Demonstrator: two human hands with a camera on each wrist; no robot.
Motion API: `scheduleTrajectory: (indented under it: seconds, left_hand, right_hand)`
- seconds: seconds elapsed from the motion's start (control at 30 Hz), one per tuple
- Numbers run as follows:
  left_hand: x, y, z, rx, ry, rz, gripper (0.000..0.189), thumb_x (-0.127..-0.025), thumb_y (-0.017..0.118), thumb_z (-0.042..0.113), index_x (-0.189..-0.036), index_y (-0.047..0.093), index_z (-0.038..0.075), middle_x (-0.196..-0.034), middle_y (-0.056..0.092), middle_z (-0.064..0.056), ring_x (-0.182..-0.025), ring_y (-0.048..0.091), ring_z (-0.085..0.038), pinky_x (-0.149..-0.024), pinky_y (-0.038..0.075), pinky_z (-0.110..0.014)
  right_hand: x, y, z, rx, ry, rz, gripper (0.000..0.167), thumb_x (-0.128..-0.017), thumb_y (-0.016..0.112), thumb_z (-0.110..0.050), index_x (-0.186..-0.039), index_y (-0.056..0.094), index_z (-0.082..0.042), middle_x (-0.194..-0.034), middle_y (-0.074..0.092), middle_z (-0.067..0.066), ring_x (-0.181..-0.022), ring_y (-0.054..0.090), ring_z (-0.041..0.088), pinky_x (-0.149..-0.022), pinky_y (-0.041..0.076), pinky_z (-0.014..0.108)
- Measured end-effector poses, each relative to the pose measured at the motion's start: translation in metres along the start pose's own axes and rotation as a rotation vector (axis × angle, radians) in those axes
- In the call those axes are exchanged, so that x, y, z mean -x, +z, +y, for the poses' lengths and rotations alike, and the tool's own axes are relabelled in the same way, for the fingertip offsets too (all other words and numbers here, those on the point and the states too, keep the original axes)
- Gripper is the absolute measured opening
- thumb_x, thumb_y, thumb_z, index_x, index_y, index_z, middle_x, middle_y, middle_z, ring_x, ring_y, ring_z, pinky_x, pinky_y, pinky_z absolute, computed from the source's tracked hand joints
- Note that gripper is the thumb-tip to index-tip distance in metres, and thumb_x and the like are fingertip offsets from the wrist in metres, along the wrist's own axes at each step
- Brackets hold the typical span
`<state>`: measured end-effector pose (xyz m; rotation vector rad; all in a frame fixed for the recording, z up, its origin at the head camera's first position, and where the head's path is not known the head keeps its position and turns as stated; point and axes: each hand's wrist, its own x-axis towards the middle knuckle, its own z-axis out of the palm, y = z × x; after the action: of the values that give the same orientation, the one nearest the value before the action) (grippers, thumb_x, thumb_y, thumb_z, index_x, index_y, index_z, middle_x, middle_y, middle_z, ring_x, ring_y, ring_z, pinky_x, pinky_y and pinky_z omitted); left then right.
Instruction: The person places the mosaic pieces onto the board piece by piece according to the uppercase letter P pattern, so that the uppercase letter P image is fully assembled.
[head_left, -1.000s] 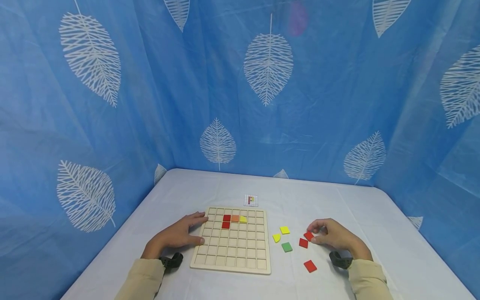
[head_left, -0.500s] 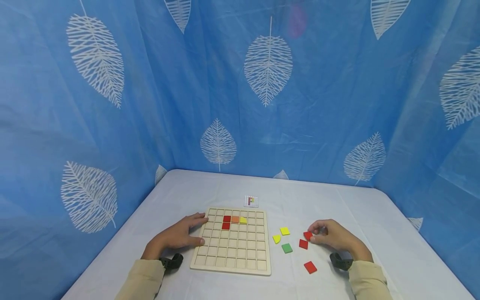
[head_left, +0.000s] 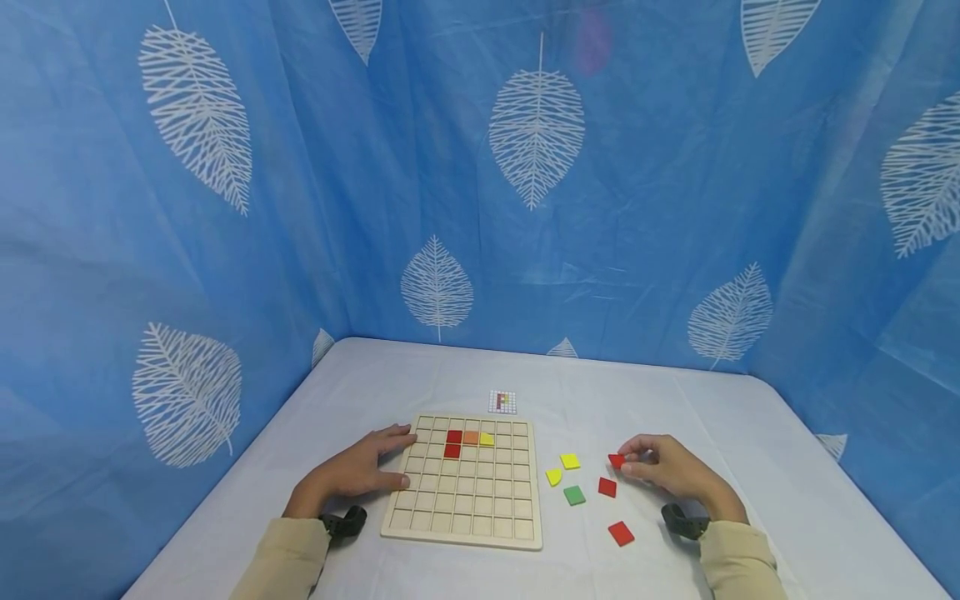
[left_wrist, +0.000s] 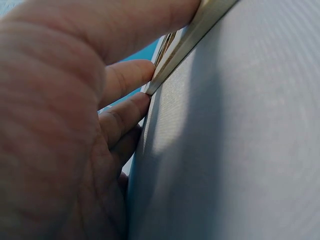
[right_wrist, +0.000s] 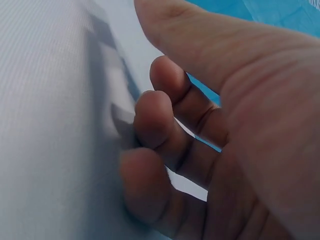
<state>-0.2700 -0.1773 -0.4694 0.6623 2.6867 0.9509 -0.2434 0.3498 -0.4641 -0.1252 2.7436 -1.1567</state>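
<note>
My left hand (head_left: 358, 467) rests at the left edge of a wooden grid board (head_left: 444, 504), thumb and fingertips touching it with fingers fairly straight. In the left wrist view the fingertips meet the board's rim (left_wrist: 172, 56). On the board lie two red square tiles, an orange tile (head_left: 470, 437) and a yellow tile (head_left: 487, 439) with one rounded corner. To the right of the board, my right hand (head_left: 673, 468) pinches a red tile (head_left: 616, 461) between thumb and fingers. In the right wrist view that tile is hidden behind the thumb.
Loose tiles lie between board and right hand: a yellow square (head_left: 570, 461), a yellow rounded one (head_left: 553, 477), a green one (head_left: 574, 495) and two red ones, one nearer (head_left: 621, 533). A small pattern card (head_left: 502, 402) lies behind the board. Blue curtains surround the white table.
The pinched red tile has shifted slightly away from me and tilted up in my right hand's grip. The left hand and the board stay in place.
</note>
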Motion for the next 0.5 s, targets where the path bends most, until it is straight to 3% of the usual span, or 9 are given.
scheduleTrajectory:
  seconds: [0.33,0.5]
  left_hand:
    - [-0.002,-0.001,0.001,0.018,-0.021,-0.004,0.083,-0.081,0.080,0.049,-0.150,0.049,0.017,-0.164,0.031,-0.010,-0.153,0.020,-0.042,-0.117,0.021,-0.070]
    - [-0.002,-0.001,0.000,0.010,-0.017,-0.005,0.083,-0.081,0.079,0.050,-0.150,0.048,0.017,-0.164,0.031,-0.010,-0.153,0.019,-0.042,-0.117,0.021,-0.070]
  right_hand:
    - [-0.006,-0.001,-0.007,-0.049,-0.051,0.053,0.038,-0.089,0.076,-0.037,-0.116,0.068,-0.011,-0.096,0.061,0.005,-0.070,0.055,0.018,-0.052,0.048,0.030]
    - [-0.007,0.000,-0.014,-0.036,-0.050,0.131,0.035,-0.090,0.076,-0.033,-0.117,0.068,-0.013,-0.096,0.061,0.005,-0.073,0.055,0.019,-0.054,0.051,0.029]
